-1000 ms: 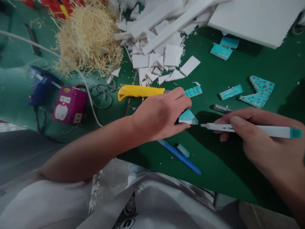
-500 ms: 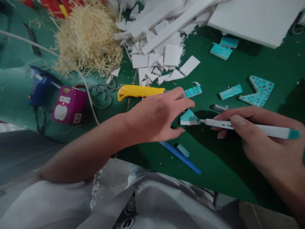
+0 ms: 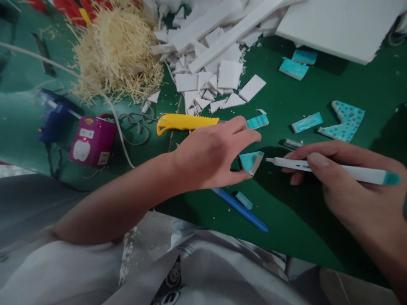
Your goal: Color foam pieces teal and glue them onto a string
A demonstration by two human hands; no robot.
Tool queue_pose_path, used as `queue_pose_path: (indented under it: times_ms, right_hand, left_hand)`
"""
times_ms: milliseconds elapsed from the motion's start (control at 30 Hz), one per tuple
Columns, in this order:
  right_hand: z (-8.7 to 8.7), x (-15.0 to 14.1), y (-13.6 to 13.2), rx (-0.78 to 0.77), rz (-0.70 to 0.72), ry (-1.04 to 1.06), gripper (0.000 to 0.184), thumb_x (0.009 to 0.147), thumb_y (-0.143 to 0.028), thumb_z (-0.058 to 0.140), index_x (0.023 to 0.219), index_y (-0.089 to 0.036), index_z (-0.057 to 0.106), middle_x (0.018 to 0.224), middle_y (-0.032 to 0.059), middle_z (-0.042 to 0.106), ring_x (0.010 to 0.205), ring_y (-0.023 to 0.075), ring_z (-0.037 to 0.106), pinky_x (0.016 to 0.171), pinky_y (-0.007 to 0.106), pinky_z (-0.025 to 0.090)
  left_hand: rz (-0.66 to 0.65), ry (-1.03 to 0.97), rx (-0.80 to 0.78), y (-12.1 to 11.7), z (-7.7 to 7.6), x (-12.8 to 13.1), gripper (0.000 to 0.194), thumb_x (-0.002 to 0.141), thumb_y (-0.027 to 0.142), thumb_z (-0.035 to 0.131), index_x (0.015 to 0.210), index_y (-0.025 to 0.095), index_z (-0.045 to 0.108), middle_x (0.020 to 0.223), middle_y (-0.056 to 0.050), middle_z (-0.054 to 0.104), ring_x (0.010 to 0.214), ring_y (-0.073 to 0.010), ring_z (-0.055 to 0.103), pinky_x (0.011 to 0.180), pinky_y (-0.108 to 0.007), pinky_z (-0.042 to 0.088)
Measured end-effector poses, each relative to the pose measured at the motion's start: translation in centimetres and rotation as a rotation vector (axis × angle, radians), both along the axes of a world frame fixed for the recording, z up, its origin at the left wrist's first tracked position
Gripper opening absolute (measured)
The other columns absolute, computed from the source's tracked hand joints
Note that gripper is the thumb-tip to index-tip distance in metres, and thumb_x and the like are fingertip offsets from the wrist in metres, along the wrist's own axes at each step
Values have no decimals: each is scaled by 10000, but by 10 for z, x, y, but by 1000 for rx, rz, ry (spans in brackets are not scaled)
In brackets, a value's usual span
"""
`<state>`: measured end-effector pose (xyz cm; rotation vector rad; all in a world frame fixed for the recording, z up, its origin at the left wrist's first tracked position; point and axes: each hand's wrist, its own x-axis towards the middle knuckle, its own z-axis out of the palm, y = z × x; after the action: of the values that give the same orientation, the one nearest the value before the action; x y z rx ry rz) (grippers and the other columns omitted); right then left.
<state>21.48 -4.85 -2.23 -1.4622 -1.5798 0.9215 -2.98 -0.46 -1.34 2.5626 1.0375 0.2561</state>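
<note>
My right hand (image 3: 340, 173) is closed around a white marker (image 3: 365, 173) with a teal end, its tip pointing left. Just beyond that tip lies a small foam wedge (image 3: 249, 160), turquoise on top with a white cut side. My left hand (image 3: 216, 154) reaches over the table beside the wedge, thumb and fingers apart. The left thumb touches the wedge's lower corner, while the forefinger is above it with a gap. Behind the left fingers is a striped turquoise foam strip (image 3: 258, 121). A yellow utility knife (image 3: 187, 122) lies partly under the left hand.
White foam scraps (image 3: 219, 76) and straw-like shreds (image 3: 117, 55) are heaped at the back. A magenta power adapter (image 3: 93, 142) and a blue glue gun (image 3: 54, 114) sit left. A spotted turquoise piece (image 3: 346, 120) lies right; a blue pen (image 3: 244, 212) lies near the front edge.
The foam wedge has turned, so its white side now faces lower right. It has come away from the marker tip, and my left thumb has shifted slightly right. The right hand stays put.
</note>
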Motion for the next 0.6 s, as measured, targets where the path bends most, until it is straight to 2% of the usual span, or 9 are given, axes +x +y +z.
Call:
queue_pose_path:
  times_ms: [167, 300, 533, 600]
  right_hand:
    - [10, -7, 3, -106, -40, -32, 124, 887, -310, 704, 813, -299, 804, 614, -22, 693, 503, 123, 615, 528, 266, 552]
    - [13, -6, 2, -92, -62, -67, 134, 887, -359, 712, 819, -300, 810, 602, -16, 666, 529, 125, 607, 518, 263, 533]
    - [8, -3, -1, -85, -65, -90, 110, 904, -371, 726, 899, -320, 823, 628, -34, 680, 558, 91, 613, 524, 205, 509]
    - [9, -5, 0, -82, -42, -100, 110, 901, -371, 732, 867, -317, 822, 607, -34, 672, 530, 89, 600, 495, 203, 490]
  left_hand:
    - [-31, -30, -70, 1, -1, -1, 351, 906, 275, 737, 1241, 188, 684, 1150, -78, 669, 958, -198, 686, 732, -288, 506]
    - [2, -25, -60, -1, -3, 3, 302, 921, 290, 723, 1200, 179, 687, 1132, -81, 674, 950, -203, 681, 755, -297, 514]
    - [15, 16, 5, -4, -4, 5, 280, 932, 309, 708, 1165, 157, 683, 1112, -86, 673, 972, -224, 688, 759, -305, 508]
    - [13, 9, 18, -4, -5, 5, 274, 935, 310, 705, 1161, 158, 684, 1107, -84, 674, 966, -224, 688, 751, -305, 504]
